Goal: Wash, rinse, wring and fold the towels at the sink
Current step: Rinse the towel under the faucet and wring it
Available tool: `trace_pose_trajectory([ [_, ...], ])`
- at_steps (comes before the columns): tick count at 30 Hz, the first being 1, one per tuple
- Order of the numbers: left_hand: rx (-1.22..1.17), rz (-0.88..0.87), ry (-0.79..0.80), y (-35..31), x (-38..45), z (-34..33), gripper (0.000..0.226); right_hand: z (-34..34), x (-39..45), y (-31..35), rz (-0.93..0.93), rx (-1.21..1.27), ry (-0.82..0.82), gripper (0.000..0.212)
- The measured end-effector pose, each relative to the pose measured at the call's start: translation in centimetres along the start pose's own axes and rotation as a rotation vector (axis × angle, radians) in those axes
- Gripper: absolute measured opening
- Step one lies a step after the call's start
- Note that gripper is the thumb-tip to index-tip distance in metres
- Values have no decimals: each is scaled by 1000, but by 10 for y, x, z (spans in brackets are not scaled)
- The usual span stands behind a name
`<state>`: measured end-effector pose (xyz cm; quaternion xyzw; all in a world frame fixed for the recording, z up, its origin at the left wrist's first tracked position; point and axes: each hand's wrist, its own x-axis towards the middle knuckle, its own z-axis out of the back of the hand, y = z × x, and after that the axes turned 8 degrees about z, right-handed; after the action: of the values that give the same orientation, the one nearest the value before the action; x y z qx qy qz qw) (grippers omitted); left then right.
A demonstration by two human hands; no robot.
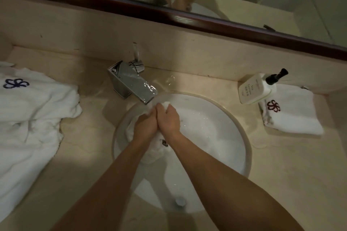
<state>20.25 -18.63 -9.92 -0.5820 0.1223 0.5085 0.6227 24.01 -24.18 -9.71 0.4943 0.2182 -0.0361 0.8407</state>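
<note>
A wet white towel [156, 151] is bunched up in the round white sink [234, 118], right under the chrome faucet [134, 84]. My left hand [145, 126] and my right hand [170, 118] press side by side, both gripping the towel; a small white end pokes out above my fingers at the spout. The rest of the towel hangs below my wrists into the basin. Whether water is running is hard to tell.
A pile of white towels with a blue flower logo [28, 118] lies on the counter at left. At right, a folded white towel with a red logo [294, 116] sits under a white soap pump bottle [257, 87]. A mirror with a dark frame [169, 15] runs behind.
</note>
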Motion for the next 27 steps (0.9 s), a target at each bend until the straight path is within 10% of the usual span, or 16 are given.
trace_pose_trajectory([
  [8, -107, 205, 110, 20, 47, 13, 44, -19, 15, -17, -10, 41, 104, 67],
  [14, -518, 420, 343, 33, 46, 19, 22, -2, 28, -1, -297, 288, 175, 14],
  [22, 81, -73, 46, -7, 39, -11, 54, 20, 22, -30, -421, 311, 174, 44],
  [27, -149, 105, 64, 34, 74, -8, 64, 11, 16, -18, -305, 242, 288, 25],
])
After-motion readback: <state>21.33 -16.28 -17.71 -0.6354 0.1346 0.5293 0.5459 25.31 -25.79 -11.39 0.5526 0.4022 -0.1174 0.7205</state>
